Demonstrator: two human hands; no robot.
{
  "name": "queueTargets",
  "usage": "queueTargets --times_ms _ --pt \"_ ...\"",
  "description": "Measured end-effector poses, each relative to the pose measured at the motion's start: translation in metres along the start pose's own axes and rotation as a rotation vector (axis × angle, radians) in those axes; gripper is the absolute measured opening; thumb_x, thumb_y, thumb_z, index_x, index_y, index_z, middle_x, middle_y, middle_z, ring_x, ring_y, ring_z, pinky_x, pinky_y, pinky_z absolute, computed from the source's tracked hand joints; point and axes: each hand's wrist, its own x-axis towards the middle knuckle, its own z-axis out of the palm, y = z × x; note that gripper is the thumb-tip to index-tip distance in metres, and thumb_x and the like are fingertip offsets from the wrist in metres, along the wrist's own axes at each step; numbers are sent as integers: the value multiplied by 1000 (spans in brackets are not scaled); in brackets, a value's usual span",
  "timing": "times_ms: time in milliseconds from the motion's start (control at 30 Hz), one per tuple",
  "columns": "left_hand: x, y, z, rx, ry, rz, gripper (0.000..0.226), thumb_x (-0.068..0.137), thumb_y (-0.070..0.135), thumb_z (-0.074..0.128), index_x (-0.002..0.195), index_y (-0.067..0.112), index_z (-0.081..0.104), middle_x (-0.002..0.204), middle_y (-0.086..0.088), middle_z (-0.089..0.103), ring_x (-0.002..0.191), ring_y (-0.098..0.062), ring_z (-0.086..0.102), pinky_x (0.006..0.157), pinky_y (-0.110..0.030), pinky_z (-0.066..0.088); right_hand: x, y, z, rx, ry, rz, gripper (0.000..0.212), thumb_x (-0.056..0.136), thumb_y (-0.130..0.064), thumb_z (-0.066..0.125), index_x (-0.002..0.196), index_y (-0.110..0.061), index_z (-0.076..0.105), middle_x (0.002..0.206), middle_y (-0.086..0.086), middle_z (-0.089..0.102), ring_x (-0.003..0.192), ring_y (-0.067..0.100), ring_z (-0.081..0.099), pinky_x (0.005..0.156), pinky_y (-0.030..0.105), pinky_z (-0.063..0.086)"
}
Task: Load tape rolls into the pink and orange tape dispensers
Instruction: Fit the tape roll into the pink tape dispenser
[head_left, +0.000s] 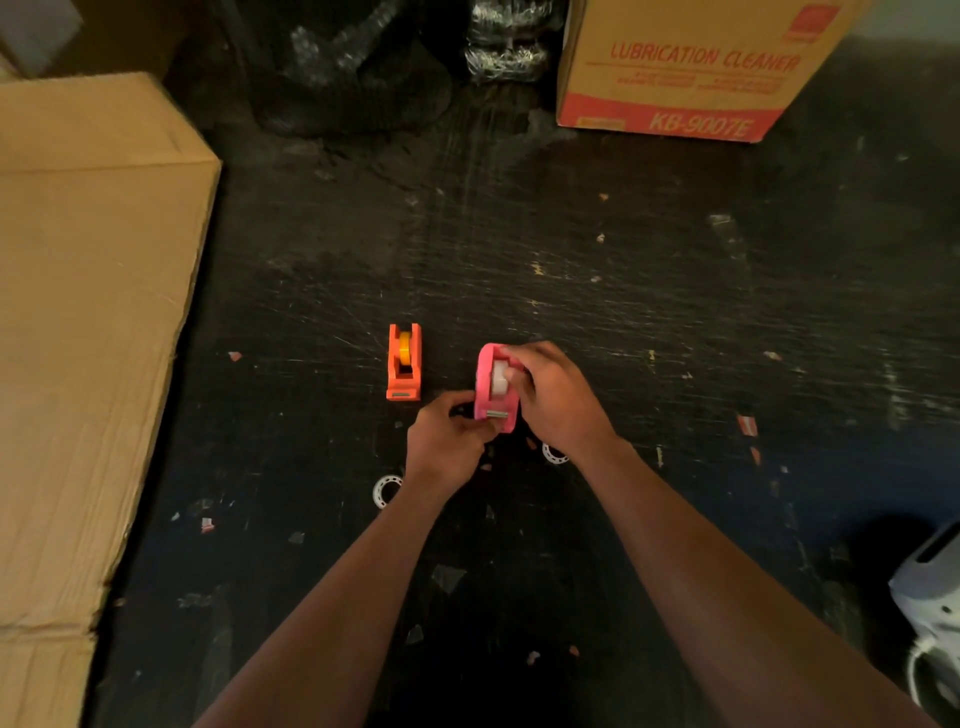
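The pink tape dispenser (487, 387) stands on the dark table just right of centre, with a white tape roll (500, 378) sitting in its slot. My right hand (558, 397) grips the dispenser's right side, fingers over the roll. My left hand (447, 441) pinches its front end by the metal cutter. To the left stands the orange tape dispenser (404, 362), apart from both hands, with a yellow-orange roll (404, 349) in it. Two white ring-shaped tape cores lie on the table, one (385, 489) by my left wrist, the other (555, 453) under my right wrist.
A flat cardboard box (88, 312) fills the left side. A printed carton (691, 67) stands at the back right, with plastic-wrapped bundles (504, 41) beside it. A grey-white device (930, 597) sits at the right edge. Small scraps litter the scratched black table (623, 312).
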Motion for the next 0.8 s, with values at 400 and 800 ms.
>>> queueTargets --times_ms 400,800 --pt "3 10 -14 240 -14 -7 46 88 13 78 131 20 65 95 6 75 84 -8 71 80 -34 61 -11 11 7 96 -22 137 62 102 -8 59 159 -19 37 150 5 59 134 19 59 110 37 49" --pt "20 19 -4 151 84 177 45 95 -8 59 132 16 67 129 -3 73 120 -14 68 103 -37 56 -6 12 12 294 100 212 46 100 -4 63 143 -20 59 126 2 73 98 8 71 85 30 63"
